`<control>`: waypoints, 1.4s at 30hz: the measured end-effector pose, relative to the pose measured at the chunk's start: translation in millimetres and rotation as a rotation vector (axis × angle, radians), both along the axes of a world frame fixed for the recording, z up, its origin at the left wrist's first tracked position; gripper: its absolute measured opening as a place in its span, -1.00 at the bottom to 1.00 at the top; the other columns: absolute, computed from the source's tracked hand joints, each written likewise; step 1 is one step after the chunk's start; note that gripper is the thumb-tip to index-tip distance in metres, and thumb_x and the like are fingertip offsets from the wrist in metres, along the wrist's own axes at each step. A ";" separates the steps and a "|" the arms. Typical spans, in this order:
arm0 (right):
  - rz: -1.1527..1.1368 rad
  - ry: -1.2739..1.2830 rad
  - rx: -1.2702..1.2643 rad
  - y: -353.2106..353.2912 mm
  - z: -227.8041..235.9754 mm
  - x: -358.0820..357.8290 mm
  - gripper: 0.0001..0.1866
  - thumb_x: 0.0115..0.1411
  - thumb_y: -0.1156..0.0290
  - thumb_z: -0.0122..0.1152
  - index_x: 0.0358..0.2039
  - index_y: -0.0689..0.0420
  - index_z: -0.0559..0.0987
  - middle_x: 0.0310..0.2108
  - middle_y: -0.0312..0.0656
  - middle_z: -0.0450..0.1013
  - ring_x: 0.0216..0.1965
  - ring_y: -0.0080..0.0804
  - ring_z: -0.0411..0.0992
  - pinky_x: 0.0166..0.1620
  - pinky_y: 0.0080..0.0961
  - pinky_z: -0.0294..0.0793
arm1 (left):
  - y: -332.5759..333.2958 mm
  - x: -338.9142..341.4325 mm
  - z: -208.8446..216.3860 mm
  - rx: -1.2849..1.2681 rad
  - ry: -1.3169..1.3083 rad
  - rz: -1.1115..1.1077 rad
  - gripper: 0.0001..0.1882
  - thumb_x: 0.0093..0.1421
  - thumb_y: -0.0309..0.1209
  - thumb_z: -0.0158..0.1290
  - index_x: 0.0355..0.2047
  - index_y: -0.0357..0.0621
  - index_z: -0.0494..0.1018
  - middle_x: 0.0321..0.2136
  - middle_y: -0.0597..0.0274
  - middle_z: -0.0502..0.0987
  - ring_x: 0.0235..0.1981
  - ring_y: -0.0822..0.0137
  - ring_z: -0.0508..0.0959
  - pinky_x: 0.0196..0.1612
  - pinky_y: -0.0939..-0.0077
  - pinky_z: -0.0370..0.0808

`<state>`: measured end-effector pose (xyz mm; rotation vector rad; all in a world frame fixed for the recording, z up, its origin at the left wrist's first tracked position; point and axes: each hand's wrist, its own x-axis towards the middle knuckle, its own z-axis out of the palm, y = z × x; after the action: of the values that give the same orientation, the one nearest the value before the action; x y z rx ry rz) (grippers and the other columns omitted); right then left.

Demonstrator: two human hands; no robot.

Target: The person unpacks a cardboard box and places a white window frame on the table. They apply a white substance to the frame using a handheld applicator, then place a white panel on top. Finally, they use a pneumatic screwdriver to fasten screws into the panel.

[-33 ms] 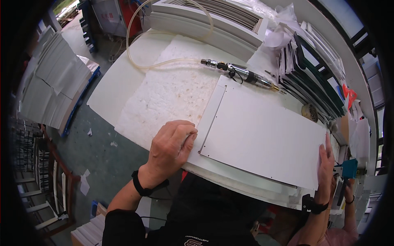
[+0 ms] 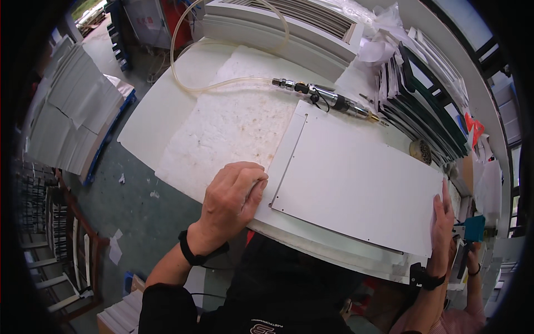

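Note:
A flat white rectangular panel [image 2: 356, 183] with small holes along its edges lies on top of another white piece [image 2: 280, 167], whose strip shows along the left side. My left hand [image 2: 231, 195] is closed beside that strip, thumb and fingers pressed together. Whatever it may hold is hidden. Stretched along the panel's right edge, my right hand [image 2: 442, 225] rests with its fingers extended against the side. Beyond the panel's far edge lies a silver and black air screwdriver [image 2: 334, 102] with a clear hose [image 2: 222, 86] attached.
White padding [image 2: 222, 122] covers part of the table. A louvred white frame [image 2: 283, 36] stands at the back, with dark and white frames [image 2: 420, 100] stacked at the right. A small round container [image 2: 420, 151] sits near them. At lower right, another person's hand [image 2: 473, 256] is near a teal tool [image 2: 474, 228].

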<state>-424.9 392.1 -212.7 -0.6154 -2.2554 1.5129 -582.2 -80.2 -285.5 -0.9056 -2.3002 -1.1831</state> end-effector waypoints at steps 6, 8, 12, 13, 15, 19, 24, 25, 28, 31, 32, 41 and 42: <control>-0.013 0.026 0.017 -3.5 -1.8 0.9 -0.35 0.50 0.38 0.08 0.51 0.26 0.17 0.38 0.01 0.31 0.35 -0.36 0.31 0.40 -0.51 0.19 | -5.6 2.1 0.5 -0.021 -0.019 -0.093 -0.73 0.17 -0.66 0.23 -0.12 -0.20 0.54 -0.16 0.09 0.63 -0.09 0.07 0.63 -0.04 0.28 0.59; -0.014 0.031 0.039 -3.7 -5.1 1.9 -0.36 0.50 0.37 0.08 0.50 0.26 0.20 0.37 0.01 0.33 0.34 -0.36 0.33 0.40 -0.51 0.19 | -8.4 2.6 -0.9 -0.040 -0.008 -0.135 -0.70 0.15 -0.66 0.24 -0.10 -0.19 0.55 -0.13 0.10 0.62 -0.04 0.06 0.62 0.01 0.27 0.59; -0.027 0.008 0.108 -4.3 -4.2 0.7 -0.37 0.50 0.34 0.08 0.50 0.26 0.21 0.36 -0.01 0.34 0.32 -0.37 0.34 0.38 -0.53 0.20 | -9.9 4.3 4.5 -0.141 0.019 -0.225 -0.65 0.13 -0.64 0.27 -0.05 -0.16 0.57 -0.03 0.12 0.62 0.05 0.06 0.60 0.08 0.25 0.60; -0.030 0.010 0.113 -7.0 -3.7 0.6 -0.36 0.50 0.34 0.08 0.50 0.26 0.21 0.36 -0.01 0.34 0.32 -0.38 0.34 0.38 -0.54 0.20 | -9.3 4.8 5.2 -0.174 0.031 -0.251 -0.63 0.12 -0.64 0.28 -0.04 -0.15 0.57 -0.02 0.14 0.61 0.07 0.05 0.59 0.09 0.24 0.60; -0.053 -0.013 0.126 -11.8 -2.6 0.7 -0.36 0.50 0.34 0.08 0.50 0.26 0.21 0.36 -0.01 0.34 0.32 -0.39 0.34 0.37 -0.54 0.20 | -8.7 4.1 8.2 -0.220 0.027 -0.265 -0.64 0.11 -0.61 0.30 -0.06 -0.12 0.58 0.00 0.18 0.60 0.10 0.06 0.57 0.12 0.22 0.59; -0.083 -0.044 0.075 -16.8 -4.9 -3.8 -0.36 0.50 0.36 0.07 0.50 0.27 0.20 0.37 -0.02 0.34 0.32 -0.40 0.33 0.37 -0.55 0.20 | -9.1 -15.4 21.8 -0.356 0.041 -0.374 -0.70 0.08 -0.56 0.36 -0.16 -0.10 0.58 0.01 0.20 0.59 0.13 0.05 0.55 0.16 0.18 0.56; -0.056 -0.041 0.132 -18.4 -6.2 -2.3 -0.37 0.51 0.38 0.03 0.49 0.32 0.19 0.39 0.01 0.31 0.34 -0.40 0.31 0.38 -0.54 0.20 | 11.6 -64.2 51.0 -0.602 0.005 -0.595 -0.50 0.06 -0.25 0.42 -0.05 -0.18 0.53 0.26 0.04 0.47 0.40 -0.03 0.32 0.38 0.16 0.33; -0.054 -0.036 0.116 -17.7 -8.1 -1.1 -0.37 0.51 0.38 0.03 0.49 0.32 0.19 0.39 0.01 0.31 0.34 -0.40 0.31 0.38 -0.54 0.20 | 17.9 -73.9 51.2 -0.636 -0.011 -0.582 -0.39 0.05 -0.17 0.42 0.04 -0.19 0.48 0.31 -0.01 0.41 0.43 -0.05 0.26 0.41 0.14 0.28; -0.050 -0.026 0.077 -15.4 -14.3 0.7 -0.37 0.50 0.38 0.03 0.49 0.32 0.19 0.40 0.01 0.30 0.34 -0.39 0.31 0.38 -0.54 0.20 | 35.1 -104.0 53.8 -0.841 -0.059 -0.581 0.22 -0.05 0.20 0.41 0.42 -0.31 0.16 0.48 -0.26 0.10 0.53 -0.18 0.03 0.53 0.04 0.05; -0.057 -0.021 0.082 -19.8 -10.8 -1.0 -0.37 0.50 0.37 0.03 0.49 0.33 0.20 0.38 0.01 0.33 0.32 -0.39 0.34 0.37 -0.54 0.23 | 46.3 -119.5 56.2 -0.902 0.026 -0.613 0.34 -0.12 0.31 0.38 0.44 -0.38 0.10 0.47 -0.37 0.07 0.53 -0.23 0.02 0.55 0.02 0.01; -0.060 -0.015 0.085 -23.1 -9.2 -2.5 -0.37 0.49 0.37 0.04 0.48 0.33 0.20 0.37 0.02 0.34 0.30 -0.39 0.35 0.36 -0.54 0.24 | 48.0 -120.2 59.2 -0.915 0.010 -0.619 0.37 -0.13 0.33 0.37 0.45 -0.38 0.09 0.46 -0.38 0.06 0.53 -0.24 0.02 0.55 0.02 0.01; -0.087 -0.057 0.069 -33.8 -3.9 -4.0 -0.37 0.47 0.39 0.02 0.48 0.35 0.21 0.26 0.02 0.44 0.21 -0.40 0.42 0.30 -0.54 0.31 | 48.5 -117.8 63.5 -0.948 -0.008 -0.639 0.39 -0.13 0.38 0.34 0.45 -0.40 0.09 0.47 -0.35 0.07 0.52 -0.22 0.05 0.54 0.04 0.05; -0.083 -0.064 0.065 -34.2 -4.4 -4.8 -0.37 0.47 0.38 0.02 0.48 0.35 0.21 0.26 0.02 0.44 0.21 -0.40 0.42 0.29 -0.55 0.32 | 47.5 -117.5 62.7 -0.948 -0.005 -0.638 0.38 -0.13 0.37 0.34 0.45 -0.40 0.10 0.47 -0.34 0.07 0.52 -0.21 0.05 0.53 0.05 0.06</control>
<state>-429.7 357.8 -217.1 -0.7381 -2.2871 1.3935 -699.7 -32.6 -222.8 -2.0559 -2.6488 -0.1617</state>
